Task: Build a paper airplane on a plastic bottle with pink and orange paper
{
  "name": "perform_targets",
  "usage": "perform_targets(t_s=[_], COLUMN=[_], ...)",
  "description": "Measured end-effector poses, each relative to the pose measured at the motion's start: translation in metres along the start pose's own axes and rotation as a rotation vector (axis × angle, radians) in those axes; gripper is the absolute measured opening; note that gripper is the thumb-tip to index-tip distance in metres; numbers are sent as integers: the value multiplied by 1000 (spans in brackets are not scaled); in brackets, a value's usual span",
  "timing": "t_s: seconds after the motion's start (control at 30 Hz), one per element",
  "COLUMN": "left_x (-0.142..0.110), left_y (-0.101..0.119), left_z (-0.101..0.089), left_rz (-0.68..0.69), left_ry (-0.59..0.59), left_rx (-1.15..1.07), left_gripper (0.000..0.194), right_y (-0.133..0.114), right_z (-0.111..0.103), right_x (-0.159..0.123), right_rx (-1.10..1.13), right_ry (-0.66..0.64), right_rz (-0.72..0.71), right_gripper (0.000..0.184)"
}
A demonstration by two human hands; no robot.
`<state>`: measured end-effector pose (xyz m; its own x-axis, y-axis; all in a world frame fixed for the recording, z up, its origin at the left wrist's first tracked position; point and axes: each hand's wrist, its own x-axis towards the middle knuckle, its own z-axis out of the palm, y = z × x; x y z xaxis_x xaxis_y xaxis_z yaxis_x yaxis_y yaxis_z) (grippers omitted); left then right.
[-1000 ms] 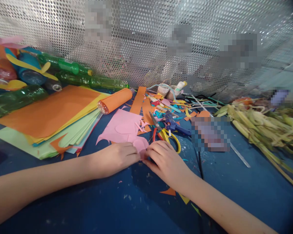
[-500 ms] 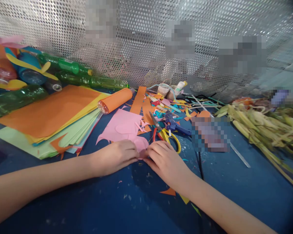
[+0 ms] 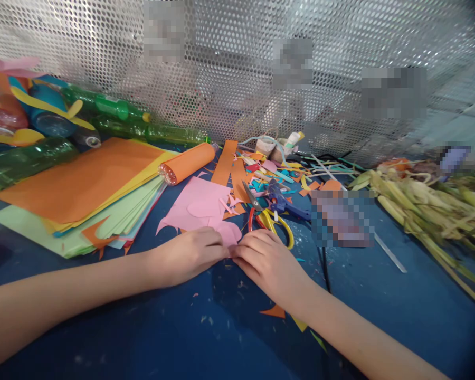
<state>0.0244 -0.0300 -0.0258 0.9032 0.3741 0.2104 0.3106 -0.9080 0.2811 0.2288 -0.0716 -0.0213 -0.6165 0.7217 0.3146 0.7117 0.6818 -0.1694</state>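
Note:
Both hands meet near the middle of the blue table, pinching a small rounded piece of pink paper (image 3: 230, 232). My left hand (image 3: 193, 256) has its fingertips closed on the paper's lower edge. From the other side my right hand (image 3: 267, 261) pinches the same edge, its fingers curled and partly hiding it. Just beyond lies a larger cut sheet of pink paper (image 3: 198, 198). Scissors (image 3: 277, 221) with red and yellow handles rest behind my right hand, beside a blue glue gun (image 3: 287, 205).
On the left is a fanned stack of coloured paper (image 3: 87, 179), with green bottles (image 3: 158, 132) behind it. An orange-wrapped bottle (image 3: 188, 163) lies near paper scraps (image 3: 261, 163). Dried corn husks (image 3: 431, 200) cover the right side. A perforated metal screen (image 3: 237, 68) stands at the back.
The fingertips of my left hand have shifted slightly right, closer to my right hand along the pink paper's edge. My right hand has barely moved.

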Motion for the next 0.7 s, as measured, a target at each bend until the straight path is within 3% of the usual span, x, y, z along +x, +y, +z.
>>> perform_targets(t_s=[0.3, 0.7], left_x=[-1, 1], left_y=[-1, 1], left_z=[0, 0], left_rz=[-111, 27], left_ry=[21, -4], left_rx=[-151, 50], left_gripper=[20, 27], right_y=[-2, 1], right_z=[-1, 3], right_x=[1, 0], right_rx=[8, -41], right_ry=[-55, -55], right_rz=[66, 51], right_gripper=[14, 12])
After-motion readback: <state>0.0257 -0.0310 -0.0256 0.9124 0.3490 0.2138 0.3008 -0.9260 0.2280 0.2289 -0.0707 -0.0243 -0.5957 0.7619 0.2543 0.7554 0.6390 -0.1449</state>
